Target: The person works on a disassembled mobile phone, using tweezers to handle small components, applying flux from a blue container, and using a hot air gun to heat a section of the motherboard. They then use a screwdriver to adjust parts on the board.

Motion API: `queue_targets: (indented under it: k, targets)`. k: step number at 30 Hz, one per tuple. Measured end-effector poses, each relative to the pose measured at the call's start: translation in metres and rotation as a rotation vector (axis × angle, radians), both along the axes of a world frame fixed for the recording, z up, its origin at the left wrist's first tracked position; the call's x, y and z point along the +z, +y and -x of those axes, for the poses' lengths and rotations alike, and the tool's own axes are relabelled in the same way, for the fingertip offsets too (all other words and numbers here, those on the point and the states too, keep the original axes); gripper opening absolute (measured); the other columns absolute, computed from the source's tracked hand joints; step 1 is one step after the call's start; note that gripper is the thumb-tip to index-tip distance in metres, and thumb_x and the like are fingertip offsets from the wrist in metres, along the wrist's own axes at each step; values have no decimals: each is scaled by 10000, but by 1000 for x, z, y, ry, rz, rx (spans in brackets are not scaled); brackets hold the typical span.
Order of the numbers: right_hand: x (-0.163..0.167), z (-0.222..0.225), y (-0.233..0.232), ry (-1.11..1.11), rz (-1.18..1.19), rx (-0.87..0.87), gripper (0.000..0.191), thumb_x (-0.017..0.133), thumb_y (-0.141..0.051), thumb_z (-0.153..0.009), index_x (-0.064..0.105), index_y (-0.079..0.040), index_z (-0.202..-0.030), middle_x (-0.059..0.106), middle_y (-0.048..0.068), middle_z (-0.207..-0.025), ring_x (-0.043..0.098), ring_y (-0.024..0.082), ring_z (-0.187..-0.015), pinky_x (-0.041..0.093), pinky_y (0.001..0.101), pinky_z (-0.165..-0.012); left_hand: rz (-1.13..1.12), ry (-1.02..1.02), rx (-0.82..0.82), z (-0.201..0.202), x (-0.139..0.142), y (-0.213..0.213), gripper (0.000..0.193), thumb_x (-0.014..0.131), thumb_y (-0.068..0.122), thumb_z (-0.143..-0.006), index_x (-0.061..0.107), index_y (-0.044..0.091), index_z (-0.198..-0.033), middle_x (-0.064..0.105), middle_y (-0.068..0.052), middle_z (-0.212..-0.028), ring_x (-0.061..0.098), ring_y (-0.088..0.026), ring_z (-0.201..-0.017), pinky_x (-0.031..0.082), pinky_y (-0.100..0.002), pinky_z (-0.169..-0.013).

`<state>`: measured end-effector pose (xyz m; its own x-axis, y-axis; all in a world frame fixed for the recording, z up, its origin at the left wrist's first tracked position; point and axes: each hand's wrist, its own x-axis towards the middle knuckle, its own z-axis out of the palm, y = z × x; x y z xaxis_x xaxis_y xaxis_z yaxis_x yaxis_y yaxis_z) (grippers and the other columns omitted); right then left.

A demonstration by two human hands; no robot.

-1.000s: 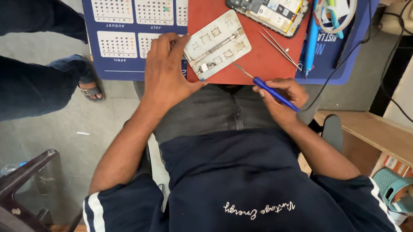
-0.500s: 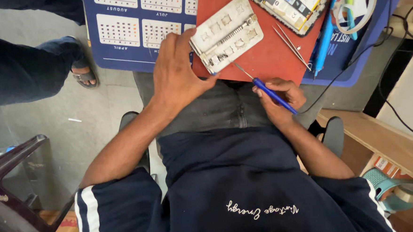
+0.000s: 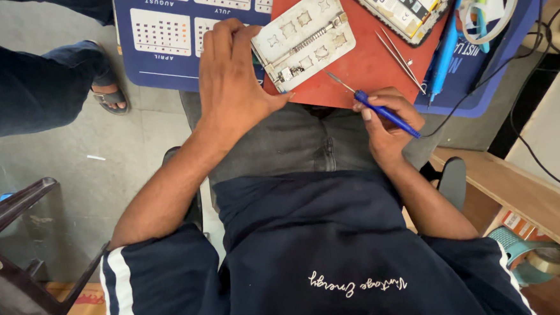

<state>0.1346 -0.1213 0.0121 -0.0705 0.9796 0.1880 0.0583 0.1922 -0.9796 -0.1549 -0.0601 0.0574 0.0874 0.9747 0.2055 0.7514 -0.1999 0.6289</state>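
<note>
Looking down from the head camera, the biggest thing on the bench is the blue desk calendar mat (image 3: 165, 42), with a red work mat (image 3: 377, 63) lying over its right part. On the red mat, up at the top, sits an opened phone (image 3: 399, 1) with its insides showing. Left of that is a pale metal holder plate (image 3: 302, 41) with cut-out shapes and a bar running across it, tilted a bit on the mat's left edge.

Left hand (image 3: 231, 83) is resting palm down on the left end of that plate, fingers spread loosely and curled over the edge, thumb stretched out along the near edge of the red mat. It's pressing on the plate more than gripping it, as far as I can tell.

Right hand (image 3: 387, 123) is at the near edge of the bench, fingers closed around a blue screwdriver (image 3: 380, 111), held like a pen. The thin metal tip points up and left onto the red mat, ending near the plate's lower right corner, not touching it from what I can see.

Smaller stuff: a long light blue tool (image 3: 446, 46) lies along the right side of the red mat, a pair of tweezers (image 3: 399, 58) lies just left of it, and a roll of tape (image 3: 489, 6) sits in the top right corner. Someone else's sandalled foot (image 3: 107, 96) is on the floor at left.
</note>
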Motion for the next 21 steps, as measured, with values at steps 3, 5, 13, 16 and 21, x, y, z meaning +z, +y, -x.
queue_targets:
  k: [3,5,13,16,21]
  targets:
    - [4,2,2,17,29,-25,99,692,19,-1022,634,53,-1095,661,179,-1036,710,244,-872,619,336,-782,20,-51,3,3,4,-5,796,1025,357,-751,537,-7,-1264,555,-162,-1217,572,-362,-1135,517,-460,-949]
    - [4,7,5,56,46,-44,97,693,18,-1017,637,53,-1089,666,176,-1018,715,245,-872,622,332,-763,44,-37,20,6,8,-10,851,1024,359,-681,538,-31,-1259,575,-169,-1165,596,-369,-1084,519,-460,-890]
    - [7,18,18,-69,46,83,93,680,29,-1049,667,46,-1139,687,188,-1090,736,267,-942,623,346,-850,-16,51,33,8,10,-11,923,1052,422,-601,526,-8,-1226,631,-176,-1207,580,-393,-1198,399,-553,-1075]
    - [9,17,19,-101,37,99,116,691,22,-1017,676,39,-1131,684,190,-1100,742,284,-1008,621,342,-855,-23,85,13,9,8,-11,957,1043,465,-605,513,-23,-1235,640,-171,-1229,542,-387,-1336,214,-643,-1207]
    - [8,22,20,-129,-8,91,133,722,16,-988,697,42,-1116,712,188,-1058,740,266,-964,605,314,-814,8,122,-4,12,7,-15,995,1042,514,-645,513,-46,-1274,639,-163,-1240,515,-370,-1396,78,-712,-1218]
